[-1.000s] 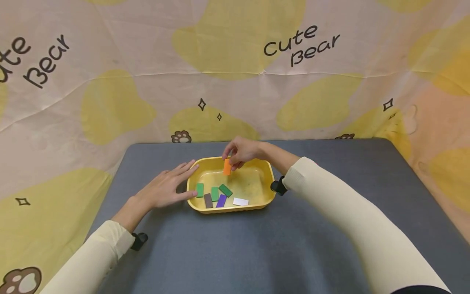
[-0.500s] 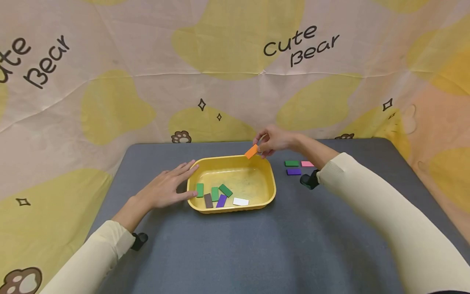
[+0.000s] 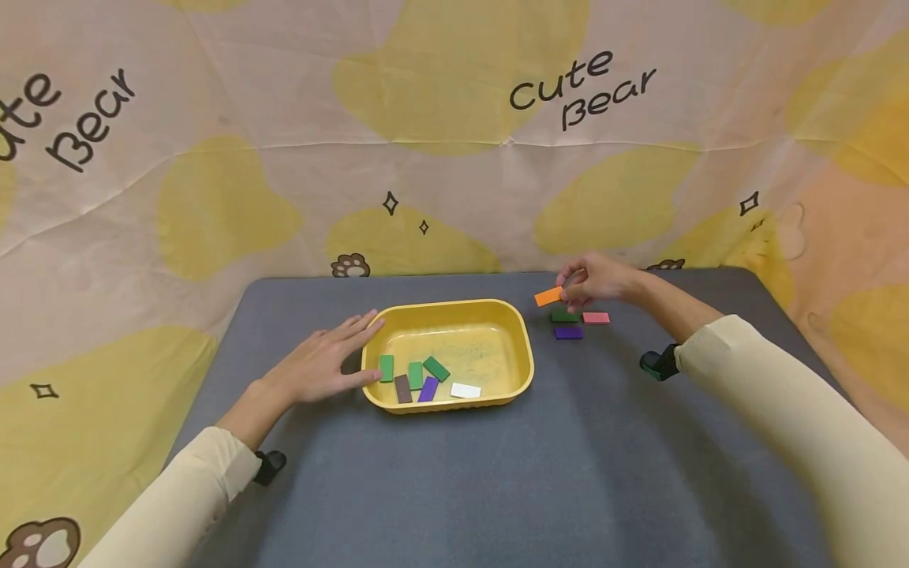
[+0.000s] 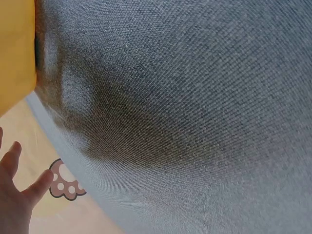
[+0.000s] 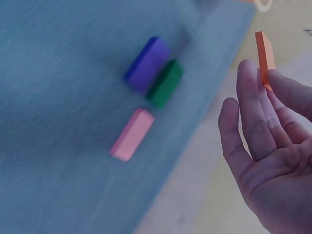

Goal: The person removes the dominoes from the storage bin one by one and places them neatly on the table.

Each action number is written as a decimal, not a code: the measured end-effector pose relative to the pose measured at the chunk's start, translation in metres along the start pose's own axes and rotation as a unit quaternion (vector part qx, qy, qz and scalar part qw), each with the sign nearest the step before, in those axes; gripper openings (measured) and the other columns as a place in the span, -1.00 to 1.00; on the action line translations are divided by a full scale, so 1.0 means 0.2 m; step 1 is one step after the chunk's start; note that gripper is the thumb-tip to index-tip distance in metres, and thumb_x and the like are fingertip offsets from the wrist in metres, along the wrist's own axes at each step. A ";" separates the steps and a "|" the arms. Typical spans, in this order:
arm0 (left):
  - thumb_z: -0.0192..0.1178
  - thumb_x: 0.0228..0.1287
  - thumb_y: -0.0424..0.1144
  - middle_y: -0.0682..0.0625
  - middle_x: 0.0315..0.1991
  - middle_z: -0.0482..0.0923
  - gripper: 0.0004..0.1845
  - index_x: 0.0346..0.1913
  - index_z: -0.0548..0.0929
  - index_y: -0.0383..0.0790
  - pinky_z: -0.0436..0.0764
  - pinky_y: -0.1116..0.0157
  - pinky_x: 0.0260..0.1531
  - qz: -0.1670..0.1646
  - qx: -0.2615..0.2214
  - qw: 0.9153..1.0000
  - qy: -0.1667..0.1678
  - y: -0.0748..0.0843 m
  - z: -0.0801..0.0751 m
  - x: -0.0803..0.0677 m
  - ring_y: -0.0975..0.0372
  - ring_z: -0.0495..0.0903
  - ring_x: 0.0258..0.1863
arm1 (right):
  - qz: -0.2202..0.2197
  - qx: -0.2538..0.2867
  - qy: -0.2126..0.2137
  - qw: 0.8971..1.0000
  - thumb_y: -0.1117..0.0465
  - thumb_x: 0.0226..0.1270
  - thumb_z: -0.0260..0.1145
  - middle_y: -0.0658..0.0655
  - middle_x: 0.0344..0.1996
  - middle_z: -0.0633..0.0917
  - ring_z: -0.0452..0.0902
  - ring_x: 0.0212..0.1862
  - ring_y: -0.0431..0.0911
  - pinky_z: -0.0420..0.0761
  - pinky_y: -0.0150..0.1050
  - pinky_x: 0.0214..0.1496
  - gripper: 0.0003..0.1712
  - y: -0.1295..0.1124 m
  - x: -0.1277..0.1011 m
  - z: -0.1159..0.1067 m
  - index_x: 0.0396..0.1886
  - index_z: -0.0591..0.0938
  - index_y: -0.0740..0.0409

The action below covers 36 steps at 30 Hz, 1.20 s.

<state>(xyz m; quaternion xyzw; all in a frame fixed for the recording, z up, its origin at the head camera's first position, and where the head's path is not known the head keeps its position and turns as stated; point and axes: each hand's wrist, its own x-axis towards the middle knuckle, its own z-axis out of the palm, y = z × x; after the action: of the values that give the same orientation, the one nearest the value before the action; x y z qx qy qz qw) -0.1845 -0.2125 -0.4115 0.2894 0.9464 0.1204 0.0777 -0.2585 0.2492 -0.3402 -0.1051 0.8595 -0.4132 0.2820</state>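
My right hand (image 3: 595, 280) pinches an orange block (image 3: 548, 297) by one end, between thumb and fingers, above the table's far right part. Under it lie a dark green block (image 3: 564, 316), a purple block (image 3: 569, 334) and a pink block (image 3: 596, 318); the right wrist view shows the pink block (image 5: 132, 135) apart from the other two. My left hand (image 3: 323, 363) rests with spread fingers on the left rim of a yellow tray (image 3: 521, 347). Inside are several green blocks (image 3: 415, 375), a brown block (image 3: 402, 388), a purple block (image 3: 429, 389) and a white block (image 3: 465, 390).
The grey table (image 3: 454, 489) extends around the tray, its far edge against a patterned cloth backdrop (image 3: 454, 181). A dark wrist camera (image 3: 659, 363) sits on the right wrist, another camera (image 3: 270, 467) on the left.
My right hand has carried the orange block from above the tray rightward, past its rim, to over the blocks on the table. The left hand has stayed at the tray.
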 end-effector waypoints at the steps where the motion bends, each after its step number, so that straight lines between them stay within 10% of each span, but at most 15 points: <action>1: 0.09 0.30 0.35 0.03 0.60 -0.07 -0.06 0.61 0.02 0.06 0.24 -0.26 0.28 0.001 0.000 1.000 0.001 0.00 0.00 0.00 -0.06 0.05 0.53 | 0.005 -0.001 0.003 1.000 0.41 0.41 0.25 0.26 -0.32 0.75 0.73 -0.36 -0.02 0.71 -0.14 -0.15 -0.71 0.02 -0.01 -0.01 0.04 0.49 0.51; 36: 0.03 0.30 0.40 0.04 0.61 -0.08 -0.06 0.61 0.01 0.07 0.26 -0.26 0.27 0.003 0.002 1.000 -0.005 0.00 -0.01 0.00 -0.06 0.05 0.53 | 0.067 -0.024 0.004 0.997 0.32 0.44 0.25 0.21 -0.20 0.68 0.68 -0.27 0.01 0.68 -0.14 -0.12 -0.64 0.43 -0.18 -0.04 0.10 0.50 0.48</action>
<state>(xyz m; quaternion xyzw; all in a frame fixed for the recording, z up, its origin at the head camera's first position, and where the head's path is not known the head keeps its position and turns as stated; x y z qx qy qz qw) -0.1850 -0.2133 -0.4107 0.2933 0.9454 0.1170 0.0810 -0.2303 0.3237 -0.3876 -0.0524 0.8753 -0.3733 0.3030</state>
